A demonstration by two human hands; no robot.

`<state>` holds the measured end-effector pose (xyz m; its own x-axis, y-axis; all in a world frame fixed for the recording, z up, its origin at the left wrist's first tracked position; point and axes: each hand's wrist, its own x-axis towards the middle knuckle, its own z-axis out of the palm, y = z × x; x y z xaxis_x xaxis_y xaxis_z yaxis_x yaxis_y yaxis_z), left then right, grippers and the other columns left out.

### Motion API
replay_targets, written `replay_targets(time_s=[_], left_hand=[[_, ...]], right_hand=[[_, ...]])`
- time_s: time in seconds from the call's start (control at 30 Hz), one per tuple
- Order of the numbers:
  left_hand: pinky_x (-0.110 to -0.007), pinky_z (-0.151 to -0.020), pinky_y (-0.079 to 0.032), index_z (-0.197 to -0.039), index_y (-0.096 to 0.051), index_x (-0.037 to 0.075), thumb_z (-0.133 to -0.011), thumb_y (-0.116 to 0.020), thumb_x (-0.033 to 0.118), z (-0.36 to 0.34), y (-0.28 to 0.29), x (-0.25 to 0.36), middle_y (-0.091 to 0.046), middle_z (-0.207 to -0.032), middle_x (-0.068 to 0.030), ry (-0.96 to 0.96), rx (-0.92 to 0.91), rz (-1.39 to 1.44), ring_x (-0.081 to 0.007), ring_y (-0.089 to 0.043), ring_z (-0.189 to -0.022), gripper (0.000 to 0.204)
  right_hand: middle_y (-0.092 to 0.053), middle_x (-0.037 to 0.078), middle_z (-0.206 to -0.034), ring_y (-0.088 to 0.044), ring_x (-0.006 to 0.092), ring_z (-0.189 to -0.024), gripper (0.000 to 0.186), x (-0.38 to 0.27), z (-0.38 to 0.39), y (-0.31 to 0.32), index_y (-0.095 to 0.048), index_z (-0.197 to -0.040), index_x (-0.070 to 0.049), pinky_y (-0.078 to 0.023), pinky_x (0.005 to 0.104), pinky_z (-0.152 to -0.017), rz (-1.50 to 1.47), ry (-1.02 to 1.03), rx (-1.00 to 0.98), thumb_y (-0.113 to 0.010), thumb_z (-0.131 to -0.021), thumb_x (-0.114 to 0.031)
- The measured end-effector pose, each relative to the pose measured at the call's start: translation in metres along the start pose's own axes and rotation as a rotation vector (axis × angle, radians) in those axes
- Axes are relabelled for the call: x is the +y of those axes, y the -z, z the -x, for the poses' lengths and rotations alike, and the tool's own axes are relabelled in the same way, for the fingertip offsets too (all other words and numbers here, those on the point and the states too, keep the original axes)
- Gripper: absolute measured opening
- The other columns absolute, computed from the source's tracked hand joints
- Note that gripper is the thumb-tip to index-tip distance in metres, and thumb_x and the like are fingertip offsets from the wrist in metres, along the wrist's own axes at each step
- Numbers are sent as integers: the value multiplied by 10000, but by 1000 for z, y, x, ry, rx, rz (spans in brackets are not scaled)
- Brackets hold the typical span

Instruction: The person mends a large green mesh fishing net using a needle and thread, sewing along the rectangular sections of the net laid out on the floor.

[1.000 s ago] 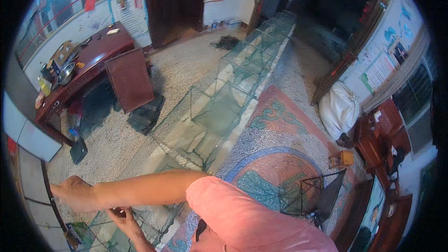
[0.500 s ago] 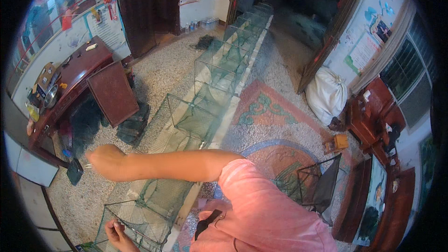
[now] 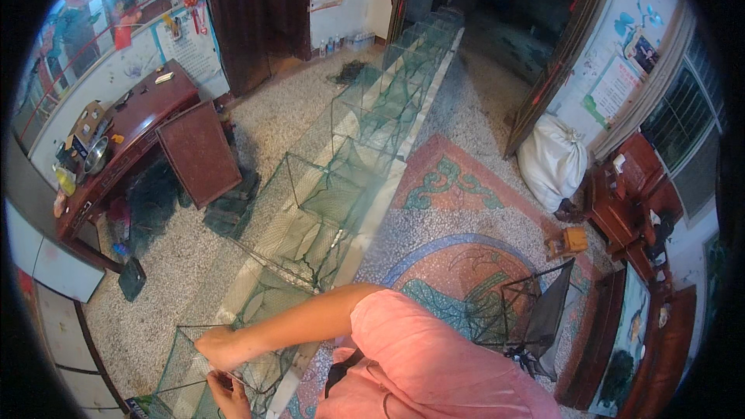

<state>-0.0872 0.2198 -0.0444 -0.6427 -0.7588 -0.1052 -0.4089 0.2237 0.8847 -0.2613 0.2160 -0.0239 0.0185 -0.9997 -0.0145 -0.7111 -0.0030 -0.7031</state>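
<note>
A long green mesh fish trap (image 3: 334, 194), held in shape by a row of square dark frames, stretches from me toward the far doorway. My left hand (image 3: 227, 397) is at the near end of the trap, its fingers closed on the edge of the netting by a frame. Just above it, my right hand (image 3: 219, 348) reaches across from the right over the same near section. Its fingers are bent closed and face away, so whatever they hold is hidden. My right forearm and pink sleeve cover part of the trap.
Left stands a reddish-brown desk (image 3: 143, 120) with a metal bowl (image 3: 97, 155). A dark folded-net frame (image 3: 535, 310) lies to the right, near a small wooden stool (image 3: 566, 242). A white sack (image 3: 551, 159) leans by the doorway. Water bottles (image 3: 341, 43) line the far wall.
My right hand has swung in from the far left, away from the trap, down to beside my left hand. The left hand stays at the near end of the trap. The view has shifted slightly.
</note>
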Motion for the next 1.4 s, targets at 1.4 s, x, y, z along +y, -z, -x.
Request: replay_targets(time_s=[1.4], left_hand=[[-353,-773,-455,-1068,-546,12,-701,-721,67,3,-22,70,-539,-914,-143,-150,423,-295,-283,-549,-886,411]], right_hand=[[-591,103,-853,-577,335,-823,103,-6,23,115,-627,-921,-107,-464,421,-693,202,319,132,-585,-829,-126]])
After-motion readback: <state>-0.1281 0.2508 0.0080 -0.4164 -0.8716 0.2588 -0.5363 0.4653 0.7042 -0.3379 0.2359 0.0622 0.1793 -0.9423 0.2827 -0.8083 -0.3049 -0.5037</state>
